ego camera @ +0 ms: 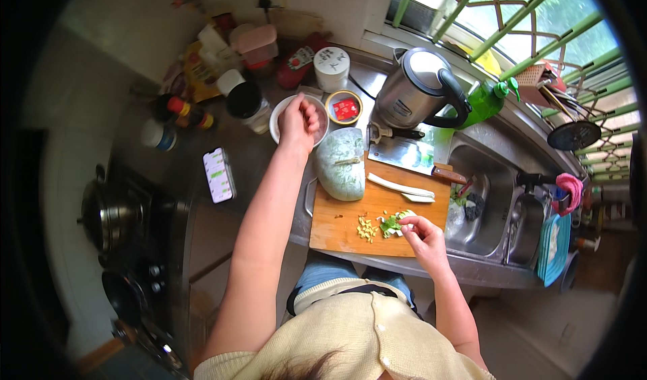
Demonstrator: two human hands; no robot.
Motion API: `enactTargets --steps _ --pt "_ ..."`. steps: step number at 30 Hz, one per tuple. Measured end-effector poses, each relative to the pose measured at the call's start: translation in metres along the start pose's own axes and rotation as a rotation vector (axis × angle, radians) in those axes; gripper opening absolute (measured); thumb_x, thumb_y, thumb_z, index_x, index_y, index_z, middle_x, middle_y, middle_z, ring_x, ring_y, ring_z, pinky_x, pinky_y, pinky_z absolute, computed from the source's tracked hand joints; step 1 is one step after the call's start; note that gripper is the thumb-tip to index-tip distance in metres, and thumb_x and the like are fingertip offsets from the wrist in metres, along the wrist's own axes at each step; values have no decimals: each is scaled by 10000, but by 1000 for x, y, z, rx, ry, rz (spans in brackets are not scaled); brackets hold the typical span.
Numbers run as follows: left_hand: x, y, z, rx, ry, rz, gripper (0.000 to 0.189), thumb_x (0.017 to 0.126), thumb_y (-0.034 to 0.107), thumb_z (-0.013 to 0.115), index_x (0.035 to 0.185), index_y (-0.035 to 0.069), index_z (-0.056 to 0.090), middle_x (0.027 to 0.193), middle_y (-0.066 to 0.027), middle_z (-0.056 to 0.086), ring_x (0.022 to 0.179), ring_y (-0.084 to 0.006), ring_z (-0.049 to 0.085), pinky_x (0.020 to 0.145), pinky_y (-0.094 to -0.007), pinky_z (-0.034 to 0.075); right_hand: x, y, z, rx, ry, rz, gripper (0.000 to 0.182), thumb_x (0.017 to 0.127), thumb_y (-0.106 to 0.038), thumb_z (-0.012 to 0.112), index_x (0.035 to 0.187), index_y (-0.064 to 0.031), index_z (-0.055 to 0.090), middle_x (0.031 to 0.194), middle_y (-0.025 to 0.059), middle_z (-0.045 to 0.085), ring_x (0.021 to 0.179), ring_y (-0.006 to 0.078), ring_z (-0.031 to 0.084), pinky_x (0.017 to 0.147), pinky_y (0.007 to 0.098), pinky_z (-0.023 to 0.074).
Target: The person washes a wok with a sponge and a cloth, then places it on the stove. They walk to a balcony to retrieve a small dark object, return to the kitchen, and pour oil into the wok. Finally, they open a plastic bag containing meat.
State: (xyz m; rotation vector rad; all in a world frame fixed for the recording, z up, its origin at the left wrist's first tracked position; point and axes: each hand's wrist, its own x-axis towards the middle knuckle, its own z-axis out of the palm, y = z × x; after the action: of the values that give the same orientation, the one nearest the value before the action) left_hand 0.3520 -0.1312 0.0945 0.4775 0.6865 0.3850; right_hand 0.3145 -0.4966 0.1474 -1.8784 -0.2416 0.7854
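My left hand (298,120) is held over a white bowl (275,127), its fingers curled; whether anything is in them is hidden. At the near right of a wooden cutting board (336,238), my right hand (426,238) has bent fingers beside chopped green-and-white vegetable (390,226). I cannot tell whether it pinches a piece. Small yellow chopped bits (367,228) lie to the left of the greens. Farther up the board are long white stalks (397,184) and a large piece of pale-green-skinned melon (339,170). A cleaver (404,152) with a wooden handle lies across the board's far edge.
Behind the board stand a peeler (397,133), a steel electric kettle (417,92) and a round tin (344,107). A lit phone (219,175) lies left. The sink (482,238) is right; a stove with a pot (106,216) is far left.
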Motion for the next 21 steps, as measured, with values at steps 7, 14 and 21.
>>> enactTargets --steps 7,14,21 --pt "126 -68 26 596 39 207 262 908 223 555 711 52 527 618 -17 514 484 -137 472 415 -273 357 -4 -1 22 44 179 113 113 902 -81 638 984 -13 674 634 -72 463 599 18 379 528 199 326" --pt "160 -72 0 957 12 364 209 799 161 608 715 -9 694 694 -97 679 660 -197 644 655 -312 498 -2 1 26 84 243 112 105 900 -69 630 974 -10 676 611 -71 466 570 15 370 501 204 315" --pt "104 -42 29 115 31 -44 415 986 226 394 1181 -125 499 1175 -254 564 1142 -360 542 1033 -463 436 -8 12 21 177 211 73 102 911 -80 627 984 -26 674 618 -77 465 568 13 371 498 203 309"
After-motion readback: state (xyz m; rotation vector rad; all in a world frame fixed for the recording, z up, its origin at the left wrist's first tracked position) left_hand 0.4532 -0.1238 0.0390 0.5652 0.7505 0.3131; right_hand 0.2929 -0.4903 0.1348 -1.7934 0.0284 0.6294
